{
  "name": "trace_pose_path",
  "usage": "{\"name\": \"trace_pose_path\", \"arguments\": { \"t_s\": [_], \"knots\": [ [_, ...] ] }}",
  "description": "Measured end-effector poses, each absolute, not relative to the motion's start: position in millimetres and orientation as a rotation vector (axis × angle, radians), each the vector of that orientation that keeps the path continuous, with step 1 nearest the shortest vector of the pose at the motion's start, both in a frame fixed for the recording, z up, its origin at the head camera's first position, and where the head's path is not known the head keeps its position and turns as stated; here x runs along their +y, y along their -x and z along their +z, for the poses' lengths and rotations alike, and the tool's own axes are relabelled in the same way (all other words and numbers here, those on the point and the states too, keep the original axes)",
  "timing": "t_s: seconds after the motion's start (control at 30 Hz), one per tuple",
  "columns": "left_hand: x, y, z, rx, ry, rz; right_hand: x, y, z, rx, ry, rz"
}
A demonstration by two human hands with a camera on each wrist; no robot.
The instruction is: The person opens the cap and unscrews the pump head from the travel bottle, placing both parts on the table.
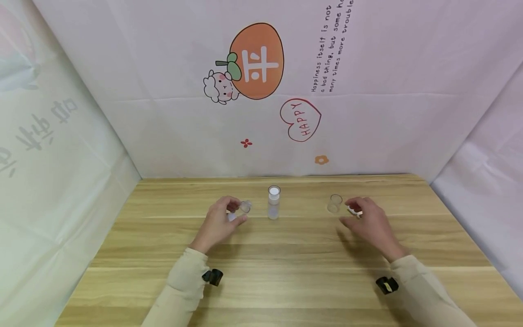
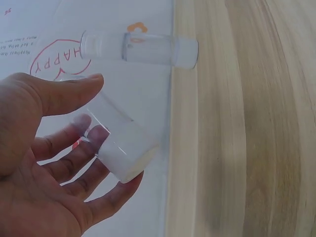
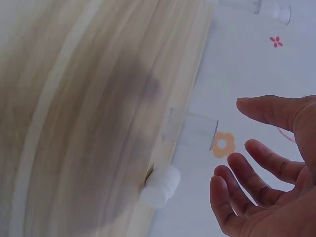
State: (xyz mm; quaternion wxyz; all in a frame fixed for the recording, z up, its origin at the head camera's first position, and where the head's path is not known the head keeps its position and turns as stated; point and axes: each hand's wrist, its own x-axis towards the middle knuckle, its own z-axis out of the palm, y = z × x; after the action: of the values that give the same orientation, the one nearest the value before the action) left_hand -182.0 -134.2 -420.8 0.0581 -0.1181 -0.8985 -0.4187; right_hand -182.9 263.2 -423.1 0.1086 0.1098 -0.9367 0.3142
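Observation:
My left hand [image 1: 218, 222] holds a small clear container [image 2: 118, 138] with a white base, tilted over. In the left wrist view its fingers curve behind the see-through wall and the thumb lies near the upper end; exact thumb contact is unclear. My right hand [image 3: 266, 182], thumb and fingers spread and loosely bent, holds nothing. Close to it a clear, open-topped cup [image 1: 334, 204] stands on the table. Beside that cup is a short white cylindrical piece [image 3: 162, 186], partly covered by the right fingers in the head view.
Between the hands a tall clear cylinder [image 1: 273, 209] with white parts stands upright on the wood-grain table [image 1: 269, 272]. A white printed cloth [image 1: 184, 136] hangs right behind the table's far edge, with more cloth at both sides.

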Motion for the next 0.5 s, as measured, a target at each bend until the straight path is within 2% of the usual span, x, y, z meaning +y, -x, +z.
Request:
{"name": "trace_pose_path", "arguments": {
  "t_s": [0.5],
  "knots": [
    [-157.2, 191.6, -429.6, -2.618, 0.116, -1.475, 239.2, 172.5, -428.9, -2.721, -0.482, 0.918]
  ]
}}
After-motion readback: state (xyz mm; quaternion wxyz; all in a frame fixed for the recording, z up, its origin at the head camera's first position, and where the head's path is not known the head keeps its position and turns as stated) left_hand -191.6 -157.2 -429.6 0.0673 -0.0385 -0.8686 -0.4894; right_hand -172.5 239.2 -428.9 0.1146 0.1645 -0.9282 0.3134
